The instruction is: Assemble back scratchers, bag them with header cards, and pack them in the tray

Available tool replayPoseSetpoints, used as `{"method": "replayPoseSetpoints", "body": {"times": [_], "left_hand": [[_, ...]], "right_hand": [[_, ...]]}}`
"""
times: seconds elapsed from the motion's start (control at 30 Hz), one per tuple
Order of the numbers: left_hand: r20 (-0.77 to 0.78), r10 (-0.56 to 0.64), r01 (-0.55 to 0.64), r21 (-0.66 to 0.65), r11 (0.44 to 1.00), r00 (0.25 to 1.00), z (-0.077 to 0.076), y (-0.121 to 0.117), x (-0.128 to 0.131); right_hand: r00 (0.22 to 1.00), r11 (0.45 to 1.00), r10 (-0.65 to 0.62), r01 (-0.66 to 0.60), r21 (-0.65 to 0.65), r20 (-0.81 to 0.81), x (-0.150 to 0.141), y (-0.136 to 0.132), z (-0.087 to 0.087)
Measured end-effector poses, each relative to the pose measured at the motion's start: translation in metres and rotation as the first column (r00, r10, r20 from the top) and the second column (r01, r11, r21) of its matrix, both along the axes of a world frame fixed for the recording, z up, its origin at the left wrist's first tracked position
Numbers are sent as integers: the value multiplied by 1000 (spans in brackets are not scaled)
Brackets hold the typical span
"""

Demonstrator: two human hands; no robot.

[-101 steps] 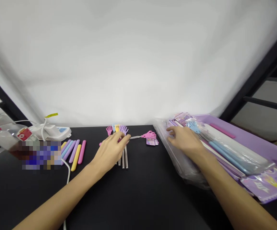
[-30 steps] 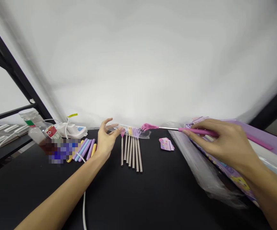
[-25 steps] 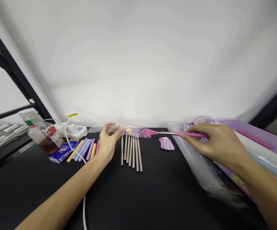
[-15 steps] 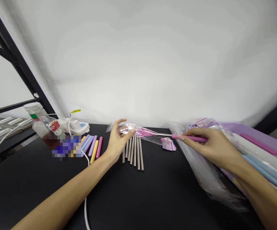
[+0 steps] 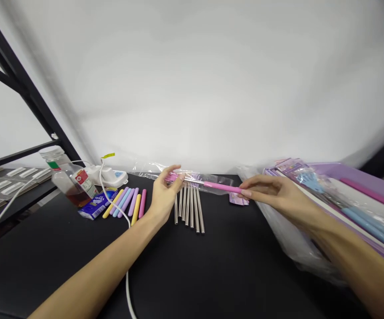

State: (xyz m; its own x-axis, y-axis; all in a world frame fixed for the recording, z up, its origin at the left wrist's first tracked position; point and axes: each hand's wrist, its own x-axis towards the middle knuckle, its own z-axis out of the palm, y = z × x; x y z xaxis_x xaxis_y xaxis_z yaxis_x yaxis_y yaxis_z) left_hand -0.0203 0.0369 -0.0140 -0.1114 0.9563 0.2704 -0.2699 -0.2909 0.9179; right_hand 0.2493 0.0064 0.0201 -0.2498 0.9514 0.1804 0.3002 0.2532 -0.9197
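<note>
A pink back scratcher (image 5: 223,187) lies level inside a clear plastic bag (image 5: 145,169), with only the end of its handle outside. My right hand (image 5: 271,190) pinches that handle end. My left hand (image 5: 165,190) is closed on the bag near the scratcher's head, which its fingers partly cover. Beneath the bag, several metal rods (image 5: 192,210) with coloured hand-shaped heads lie side by side on the black table (image 5: 225,266); the bag and my left hand hide most of the heads. Small printed cards (image 5: 238,198) lie under the handle.
Several coloured handles (image 5: 132,201) lie to the left, by a blue tissue pack (image 5: 94,209), a bottle (image 5: 75,181) and a power strip (image 5: 117,178). A white cable (image 5: 127,270) crosses the table. On the right stands a purple box (image 5: 354,172) with bagged scratchers; loose plastic bags (image 5: 291,239) lie beside it.
My right hand has picked up the pink back scratcher and slid it leftward, head first, into the bag. My left hand took hold of the clear bag and keeps it over the metal rods.
</note>
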Motion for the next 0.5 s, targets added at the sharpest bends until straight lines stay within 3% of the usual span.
{"method": "replayPoseSetpoints", "body": {"times": [0.1,0.2,0.3,0.4,0.5], "left_hand": [[19,-32,33,-20,999,999,4,-2,-2],[48,-122,124,-47,991,991,7,-10,6],[35,-227,229,-64,971,973,7,-20,17],[-14,-302,300,-70,951,953,6,-25,24],[-90,-267,264,-51,963,959,6,-24,25]], "right_hand": [[1000,998,8,-8,-65,4,5,-2,1],[999,999,34,-34,-36,20,-5,-5,-2],[992,981,-62,42,187,107,-18,-5,-9],[970,900,-160,68,430,182,-23,-4,-14],[970,875,-101,-18,483,220,-19,-4,-9]]}}
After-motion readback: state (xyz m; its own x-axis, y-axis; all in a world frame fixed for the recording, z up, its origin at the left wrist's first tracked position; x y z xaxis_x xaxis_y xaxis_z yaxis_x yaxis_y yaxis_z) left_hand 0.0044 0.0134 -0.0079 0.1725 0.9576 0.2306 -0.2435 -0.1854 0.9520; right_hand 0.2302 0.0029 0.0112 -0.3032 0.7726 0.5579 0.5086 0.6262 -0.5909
